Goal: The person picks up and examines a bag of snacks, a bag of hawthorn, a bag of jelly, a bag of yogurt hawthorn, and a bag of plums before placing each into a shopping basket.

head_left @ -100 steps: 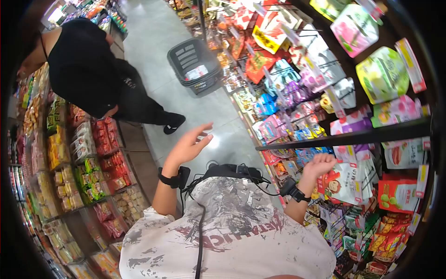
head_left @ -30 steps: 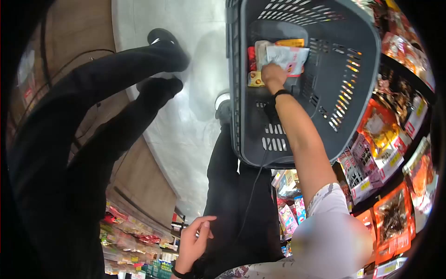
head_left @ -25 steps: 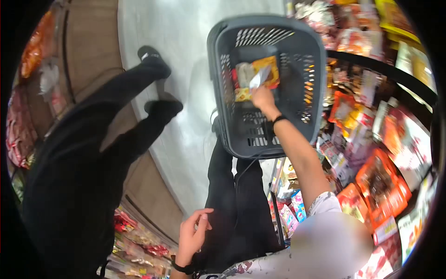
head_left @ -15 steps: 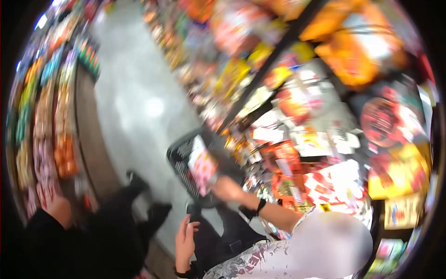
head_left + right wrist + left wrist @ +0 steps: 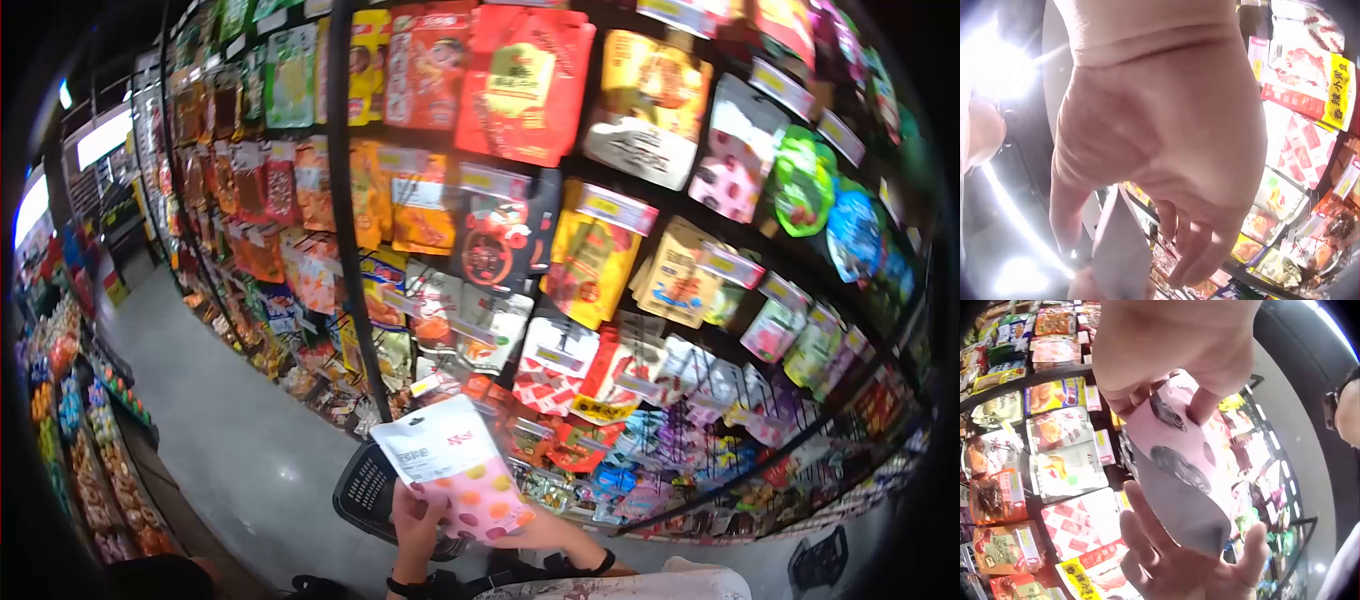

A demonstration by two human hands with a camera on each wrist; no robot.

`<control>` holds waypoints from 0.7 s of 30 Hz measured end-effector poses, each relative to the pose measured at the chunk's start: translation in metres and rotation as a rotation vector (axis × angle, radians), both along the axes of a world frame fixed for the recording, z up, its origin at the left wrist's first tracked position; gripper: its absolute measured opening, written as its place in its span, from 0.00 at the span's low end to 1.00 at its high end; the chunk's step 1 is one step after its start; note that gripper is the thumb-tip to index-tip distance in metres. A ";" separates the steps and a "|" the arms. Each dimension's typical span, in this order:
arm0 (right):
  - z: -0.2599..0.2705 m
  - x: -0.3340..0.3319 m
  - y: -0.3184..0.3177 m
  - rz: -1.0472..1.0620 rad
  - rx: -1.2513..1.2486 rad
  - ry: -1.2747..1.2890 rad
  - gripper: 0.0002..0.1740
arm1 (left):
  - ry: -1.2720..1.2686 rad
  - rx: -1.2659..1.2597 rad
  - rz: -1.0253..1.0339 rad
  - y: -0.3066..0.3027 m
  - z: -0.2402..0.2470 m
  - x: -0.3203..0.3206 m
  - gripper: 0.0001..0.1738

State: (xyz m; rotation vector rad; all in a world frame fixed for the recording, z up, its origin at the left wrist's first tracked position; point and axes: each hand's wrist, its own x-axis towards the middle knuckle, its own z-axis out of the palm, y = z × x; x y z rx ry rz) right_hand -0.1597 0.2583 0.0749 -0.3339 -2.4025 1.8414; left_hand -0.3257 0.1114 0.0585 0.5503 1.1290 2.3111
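A white and pink snack bag with coloured dots (image 5: pixel 458 470) is held up low in the head view. My left hand (image 5: pixel 415 522) pinches its lower left edge; in the left wrist view, the thumb and fingers of that hand (image 5: pixel 1175 347) grip the bag (image 5: pixel 1175 469) from above. Behind the bag's lower right corner is my right hand (image 5: pixel 560 540), partly hidden by it. Its fingers are spread around the bag's other end in the left wrist view. The right wrist view shows the bag's pale side (image 5: pixel 1121 250) between the thumb and fingers of this hand (image 5: pixel 1160 125).
Below and behind the bag stands a dark shopping basket (image 5: pixel 362 492) on the floor. Racks of hanging snack bags (image 5: pixel 525 85) curve across the front and right. Lower shelves (image 5: pixel 95 465) line the left of the aisle (image 5: pixel 220 420). Another dark basket (image 5: pixel 820 558) sits at far right.
The head view has swung from the basket up to the racks. My right hand has lifted the bag from the basket, and my left hand has come up and taken hold of it.
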 end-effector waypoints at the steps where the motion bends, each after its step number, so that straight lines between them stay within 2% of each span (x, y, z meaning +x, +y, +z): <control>1: 0.012 0.019 0.003 -0.015 -0.050 -0.018 0.47 | 0.066 -0.048 -0.038 0.000 0.004 0.010 0.29; 2: 0.022 0.043 0.009 -0.010 0.021 -0.029 0.48 | 0.134 -0.094 -0.071 0.002 0.011 0.019 0.29; 3: 0.014 0.065 0.014 -0.053 -0.047 0.052 0.47 | 0.204 -0.140 -0.101 0.006 0.023 0.029 0.29; 4: -0.002 0.087 0.020 -0.095 -0.116 0.133 0.47 | 0.148 -0.131 -0.094 0.013 0.039 0.049 0.27; 5: 0.002 0.102 0.016 -0.137 -0.186 0.213 0.46 | 0.207 -0.118 -0.150 0.017 0.053 0.063 0.26; 6: 0.020 0.118 0.012 -0.172 -0.072 0.157 0.38 | 0.265 -0.107 -0.206 0.020 0.065 0.078 0.25; 9: 0.015 0.163 0.001 -0.409 0.098 0.202 0.28 | 0.394 -0.161 -0.291 0.030 0.071 0.129 0.18; 10: 0.056 0.177 -0.016 -0.526 -0.229 0.199 0.16 | 0.400 -0.226 -0.300 0.033 0.074 0.146 0.17; 11: 0.057 0.197 -0.020 -0.566 -0.225 0.233 0.15 | 0.405 -0.289 -0.306 0.037 0.077 0.165 0.15; 13: 0.056 0.235 -0.016 -0.631 -0.204 0.307 0.14 | 0.414 -0.248 -0.326 0.055 0.079 0.207 0.11; 14: 0.045 0.261 -0.011 -0.686 0.032 0.285 0.12 | 0.404 -0.257 -0.346 0.062 0.080 0.230 0.10; 19: 0.052 0.381 -0.004 -0.794 0.063 0.427 0.10 | 0.484 -0.192 -0.413 0.092 0.082 0.352 0.10; 21: 0.054 0.419 -0.002 -0.900 0.099 0.490 0.10 | 0.399 -0.122 -0.423 0.108 0.088 0.398 0.10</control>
